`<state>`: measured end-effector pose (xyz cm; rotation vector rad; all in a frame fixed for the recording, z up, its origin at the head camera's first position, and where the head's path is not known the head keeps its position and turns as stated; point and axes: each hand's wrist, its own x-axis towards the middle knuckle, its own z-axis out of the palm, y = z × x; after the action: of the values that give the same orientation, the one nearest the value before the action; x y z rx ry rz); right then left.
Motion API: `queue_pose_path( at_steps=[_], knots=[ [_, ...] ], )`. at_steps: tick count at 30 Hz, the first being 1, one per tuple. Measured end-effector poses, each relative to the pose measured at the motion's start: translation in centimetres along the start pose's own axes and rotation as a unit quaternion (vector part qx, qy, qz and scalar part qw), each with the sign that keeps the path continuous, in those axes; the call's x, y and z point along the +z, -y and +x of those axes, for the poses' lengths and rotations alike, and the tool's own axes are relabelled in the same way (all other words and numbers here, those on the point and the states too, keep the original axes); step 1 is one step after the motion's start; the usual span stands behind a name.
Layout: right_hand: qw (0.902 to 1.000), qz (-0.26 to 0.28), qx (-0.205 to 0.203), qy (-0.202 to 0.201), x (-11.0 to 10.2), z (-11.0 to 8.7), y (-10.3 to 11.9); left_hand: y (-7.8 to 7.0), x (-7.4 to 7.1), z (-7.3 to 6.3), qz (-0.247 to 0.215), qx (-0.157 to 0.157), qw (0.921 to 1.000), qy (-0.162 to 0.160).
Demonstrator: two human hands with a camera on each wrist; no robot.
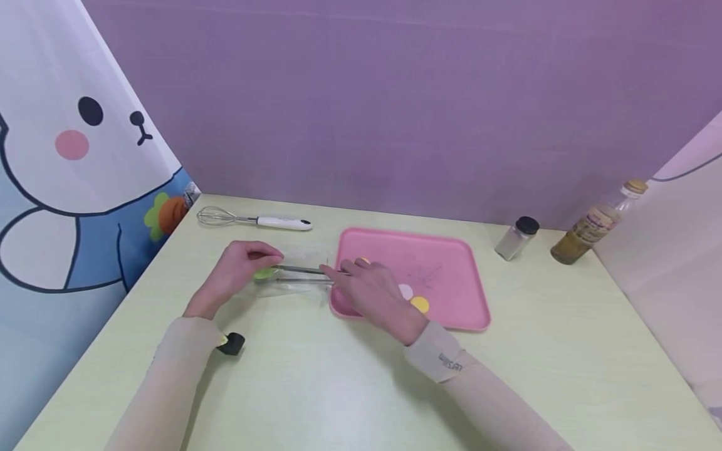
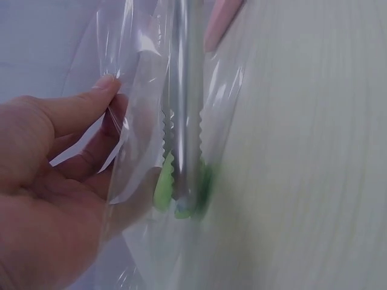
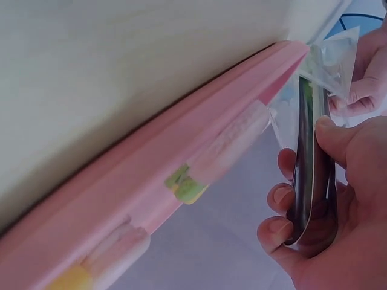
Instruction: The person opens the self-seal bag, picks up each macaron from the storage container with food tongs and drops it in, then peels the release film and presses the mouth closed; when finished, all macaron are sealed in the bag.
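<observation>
Tongs (image 2: 188,103) clamped in my right hand (image 1: 375,297), above the pink tray (image 1: 451,288), reach into a clear bag (image 2: 142,115) pinched by my left hand (image 1: 232,272), a green piece (image 2: 162,190) at their toothed ends. Whisk (image 1: 282,223), jar (image 1: 514,241) and bottle (image 1: 592,225) line the bench's (image 1: 316,388) far side.

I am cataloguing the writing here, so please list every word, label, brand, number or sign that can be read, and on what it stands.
"Let…" (probably): on the right sleeve; its remaining letters are unclear.
Bottle: printed label, too small and blurred to read.
Tray: faint dark marks; I cannot tell whether they are writing.
I can read no other text.
</observation>
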<state>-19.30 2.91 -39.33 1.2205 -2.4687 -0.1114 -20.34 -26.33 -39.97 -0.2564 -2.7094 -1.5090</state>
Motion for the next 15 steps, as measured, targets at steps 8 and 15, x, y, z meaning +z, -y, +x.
queue_pose_path(
  at_steps=[8, 15],
  knots=[
    [0.9999, 0.006, -0.001, 0.010, 0.19, 0.34, 0.38, -0.17, 0.05, -0.09, -0.008, -0.008, 0.9999, 0.003],
    [0.9999, -0.001, -0.007, 0.012, -0.11, 0.64, 0.67, -0.24, 0.09, -0.07, -0.009, -0.010, 0.9999, 0.002]
  ],
)
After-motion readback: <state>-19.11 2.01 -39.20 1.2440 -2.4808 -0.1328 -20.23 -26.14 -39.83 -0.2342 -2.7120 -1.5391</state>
